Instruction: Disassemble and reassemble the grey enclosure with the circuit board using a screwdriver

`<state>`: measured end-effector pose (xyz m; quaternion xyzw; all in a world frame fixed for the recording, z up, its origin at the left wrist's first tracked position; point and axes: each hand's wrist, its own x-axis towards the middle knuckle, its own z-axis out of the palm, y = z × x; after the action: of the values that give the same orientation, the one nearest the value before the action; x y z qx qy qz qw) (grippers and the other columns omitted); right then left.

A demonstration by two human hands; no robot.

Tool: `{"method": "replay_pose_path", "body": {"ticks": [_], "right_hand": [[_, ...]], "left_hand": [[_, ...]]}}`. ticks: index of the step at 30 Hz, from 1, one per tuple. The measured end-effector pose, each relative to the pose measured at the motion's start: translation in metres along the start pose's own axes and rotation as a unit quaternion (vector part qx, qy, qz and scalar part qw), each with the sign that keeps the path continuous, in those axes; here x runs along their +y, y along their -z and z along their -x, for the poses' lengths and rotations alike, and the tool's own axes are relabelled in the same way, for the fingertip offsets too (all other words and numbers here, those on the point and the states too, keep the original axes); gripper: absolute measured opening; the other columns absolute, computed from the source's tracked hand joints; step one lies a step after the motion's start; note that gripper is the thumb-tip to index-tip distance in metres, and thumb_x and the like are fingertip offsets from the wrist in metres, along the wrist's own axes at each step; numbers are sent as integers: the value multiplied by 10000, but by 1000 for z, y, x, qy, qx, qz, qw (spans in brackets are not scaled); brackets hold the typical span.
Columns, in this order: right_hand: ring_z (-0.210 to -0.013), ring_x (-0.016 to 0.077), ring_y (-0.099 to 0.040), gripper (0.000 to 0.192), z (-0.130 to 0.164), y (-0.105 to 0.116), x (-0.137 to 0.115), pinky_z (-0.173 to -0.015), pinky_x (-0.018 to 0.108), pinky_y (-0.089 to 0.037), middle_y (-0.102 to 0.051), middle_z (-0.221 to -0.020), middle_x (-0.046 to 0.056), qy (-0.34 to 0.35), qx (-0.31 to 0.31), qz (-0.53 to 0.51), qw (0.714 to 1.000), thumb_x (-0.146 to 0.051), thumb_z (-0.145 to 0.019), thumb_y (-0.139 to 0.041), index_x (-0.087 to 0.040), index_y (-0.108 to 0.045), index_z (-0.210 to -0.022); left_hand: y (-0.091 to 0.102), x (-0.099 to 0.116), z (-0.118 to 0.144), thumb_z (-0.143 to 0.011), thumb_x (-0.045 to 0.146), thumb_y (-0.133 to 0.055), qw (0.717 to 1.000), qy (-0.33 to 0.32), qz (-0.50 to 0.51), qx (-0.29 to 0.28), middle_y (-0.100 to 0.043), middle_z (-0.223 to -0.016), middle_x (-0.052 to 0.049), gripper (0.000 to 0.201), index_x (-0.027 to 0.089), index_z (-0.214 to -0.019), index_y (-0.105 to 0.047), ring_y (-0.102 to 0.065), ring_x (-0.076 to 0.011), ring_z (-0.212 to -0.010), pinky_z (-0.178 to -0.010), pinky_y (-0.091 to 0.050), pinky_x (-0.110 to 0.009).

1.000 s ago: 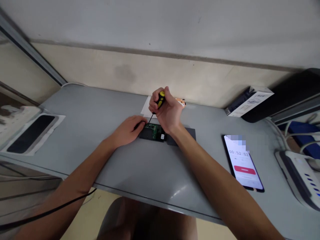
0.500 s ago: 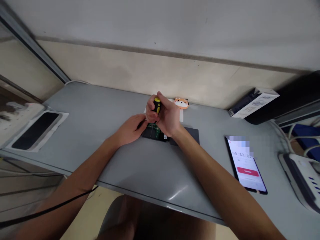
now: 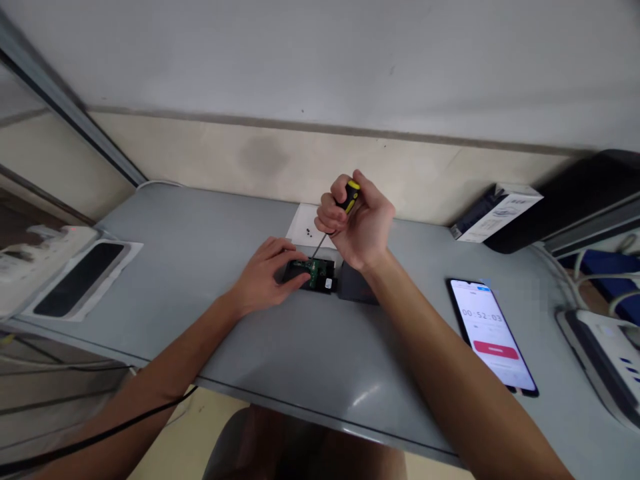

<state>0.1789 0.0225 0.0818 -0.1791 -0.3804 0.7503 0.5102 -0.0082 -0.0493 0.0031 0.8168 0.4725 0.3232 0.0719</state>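
While it is lying flat in the middle of the long grey table [image 3: 210, 347], the small black case with a bare green circuit board [image 3: 314, 272] is looking light and fragile, so holding its plastic edges seems safest. The left hand [image 3: 267, 273] is pressing it down with open, spread fingers. The right hand [image 3: 357, 223] is closing around a yellow-and-black screwdriver [image 3: 345, 201], the tip slanting down toward the board. Beyond, tiny dark screws are lying on a white paper sheet [image 3: 301, 227]. Further right, a black smartphone [image 3: 493, 333] is showing 00:52:03 above a red button.
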Motion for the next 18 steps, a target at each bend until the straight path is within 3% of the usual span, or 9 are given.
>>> {"method": "replay_pose_path", "body": {"ticks": [5,10,15,18], "right_hand": [[-430,96,-236,496,-1,1,-2,-432,252,-287,-274,-533,-70,15,0,-13,1000,-573,-1047,-449,-254,-341,-682],[-436,103,-241,498,1,1,-1,-439,262,-292,-272,-531,-68,10,7,-4,1000,-581,-1047,-439,-258,-335,-683],[-448,111,-227,507,0,0,2,-446,268,-295,-266,-530,-67,15,7,9,1000,-619,-1035,-432,-262,-342,-686],[-465,125,-194,543,3,-4,-16,-451,282,-287,-250,-532,-64,64,19,32,997,-696,-992,-453,-269,-356,-672]], "left_hand": [[-10,6,-1,-1031,437,-625,998,8,-25,53,-720,-1011,-60,238,243,-1103,-742,-637,-244,-986,-938,-538,-429],[-10,1,-1,-1030,480,-633,998,39,-17,42,-732,-980,-43,253,261,-1059,-759,-637,-236,-953,-931,-537,-433],[-12,-4,-1,-1064,437,-594,998,3,19,55,-734,-946,-46,264,248,-1014,-771,-630,-217,-906,-879,-539,-396],[-12,-6,-3,-1066,383,-601,997,-4,33,63,-731,-926,-40,232,242,-1003,-774,-628,-206,-898,-868,-540,-370]]}}
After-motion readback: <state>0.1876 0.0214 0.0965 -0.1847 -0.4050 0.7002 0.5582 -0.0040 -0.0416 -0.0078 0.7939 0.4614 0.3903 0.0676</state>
